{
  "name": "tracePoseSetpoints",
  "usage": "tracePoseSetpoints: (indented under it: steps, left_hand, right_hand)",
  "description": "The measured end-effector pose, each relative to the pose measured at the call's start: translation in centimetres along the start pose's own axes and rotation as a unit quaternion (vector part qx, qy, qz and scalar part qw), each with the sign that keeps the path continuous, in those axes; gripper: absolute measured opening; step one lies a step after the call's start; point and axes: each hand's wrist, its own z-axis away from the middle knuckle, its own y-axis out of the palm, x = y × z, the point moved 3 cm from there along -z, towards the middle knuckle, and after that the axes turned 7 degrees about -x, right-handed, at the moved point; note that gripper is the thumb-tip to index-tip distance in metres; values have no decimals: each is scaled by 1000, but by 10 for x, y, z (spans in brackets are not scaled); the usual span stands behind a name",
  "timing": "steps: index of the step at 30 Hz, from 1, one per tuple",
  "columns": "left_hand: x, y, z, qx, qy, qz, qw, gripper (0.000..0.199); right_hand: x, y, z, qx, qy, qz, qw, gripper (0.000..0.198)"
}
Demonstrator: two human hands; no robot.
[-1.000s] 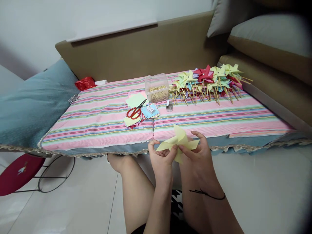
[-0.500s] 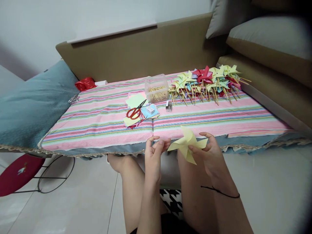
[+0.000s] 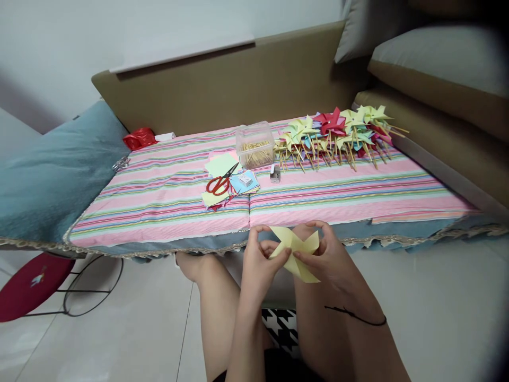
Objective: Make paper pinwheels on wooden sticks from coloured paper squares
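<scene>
Between my hands, above my knees, is a pale yellow paper pinwheel (image 3: 296, 243) without a stick. My left hand (image 3: 262, 257) grips its left side, thumb close to the centre. From the other side my right hand (image 3: 318, 252) pinches it, thumb also near the middle. The undersides of the paper and some fingertips behind it are hidden. Beyond my hands, on the striped cloth (image 3: 167, 212), a small open box (image 3: 275, 174) stands near red-handled scissors (image 3: 218, 183) lying on coloured paper squares (image 3: 212, 199).
A clear plastic tub (image 3: 255, 146) of wooden sticks stands mid-cloth. Right of it lies a heap of finished pinwheels (image 3: 332, 124) on sticks. A red plastic bag (image 3: 140, 139) lies at the back left. A dark red stool (image 3: 35, 286) is on the floor at left.
My left hand has moved right and taken hold of the pinwheel's left side. The pinwheel has turned and come slightly left, still in my right hand.
</scene>
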Motion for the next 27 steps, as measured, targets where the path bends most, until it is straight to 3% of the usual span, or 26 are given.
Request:
tracePoseSetpoints:
  steps: [9,20,27]
  left_hand:
    - [-4,7,2,-93,-24,115,989,55]
    - [-5,9,4,-63,-37,113,991,59]
    - [-7,11,7,-95,-19,89,991,58]
  right_hand:
    - [10,15,0,-18,-1,-83,996,76]
    - [14,16,2,-74,-14,-111,991,75]
    - [16,17,3,-76,-13,-116,990,75]
